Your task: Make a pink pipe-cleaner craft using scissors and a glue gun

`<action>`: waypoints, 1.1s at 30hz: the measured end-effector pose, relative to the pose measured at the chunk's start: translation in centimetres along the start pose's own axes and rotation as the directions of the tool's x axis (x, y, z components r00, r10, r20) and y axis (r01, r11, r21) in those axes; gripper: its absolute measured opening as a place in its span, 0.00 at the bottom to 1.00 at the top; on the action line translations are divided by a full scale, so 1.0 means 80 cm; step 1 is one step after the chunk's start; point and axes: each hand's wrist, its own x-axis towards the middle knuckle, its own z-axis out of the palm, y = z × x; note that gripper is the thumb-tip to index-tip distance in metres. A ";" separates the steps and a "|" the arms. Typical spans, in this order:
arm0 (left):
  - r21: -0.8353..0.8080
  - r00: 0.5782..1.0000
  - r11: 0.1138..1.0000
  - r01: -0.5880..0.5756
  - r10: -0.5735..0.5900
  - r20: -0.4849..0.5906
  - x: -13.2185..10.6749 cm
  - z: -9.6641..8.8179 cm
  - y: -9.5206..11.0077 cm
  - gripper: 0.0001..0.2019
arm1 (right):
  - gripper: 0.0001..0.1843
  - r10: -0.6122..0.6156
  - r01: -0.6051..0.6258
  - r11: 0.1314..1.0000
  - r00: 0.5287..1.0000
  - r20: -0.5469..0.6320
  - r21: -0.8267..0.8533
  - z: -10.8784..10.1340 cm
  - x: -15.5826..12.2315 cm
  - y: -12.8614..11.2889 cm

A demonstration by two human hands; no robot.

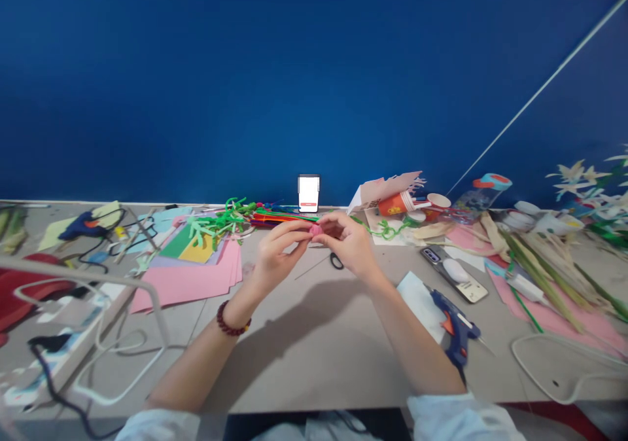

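Observation:
A small rounded pink piece (315,230) is pinched between my two hands above the middle of the table; its exact kind is too small to make out. My left hand (277,252) has its thumb and fingertips closed on the piece's left side. From the right, my right hand (349,243) grips it between thumb and index finger. Beneath the hands lies a pair of scissors (337,261) with black handles, partly covered. Just behind them, a bundle of coloured pipe cleaners (279,220) stretches across, and green bent pipe cleaners (220,225) lie to the left.
A phone with a lit screen (309,194) stands against the blue wall. Pink paper sheets (189,281) lie left, near a power strip (63,349). On the right are a blue glue gun (456,330), another phone (454,274), a paper cup (396,203) and dried husks (490,238).

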 end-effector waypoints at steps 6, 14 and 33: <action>-0.047 0.996 0.997 0.064 -0.061 0.060 0.000 -0.002 -0.003 0.04 | 0.07 -0.135 0.167 0.945 0.983 0.128 -0.280 -0.009 -0.004 -0.012; -0.082 0.991 0.991 0.105 -0.098 0.085 -0.002 -0.004 -0.011 0.08 | 0.07 -0.100 0.161 0.940 0.973 0.209 -0.300 -0.015 -0.007 -0.026; -0.178 0.961 0.946 0.272 -0.256 0.106 -0.004 -0.005 -0.015 0.08 | 0.09 -0.031 0.035 0.984 0.999 0.021 -0.176 -0.001 -0.007 -0.013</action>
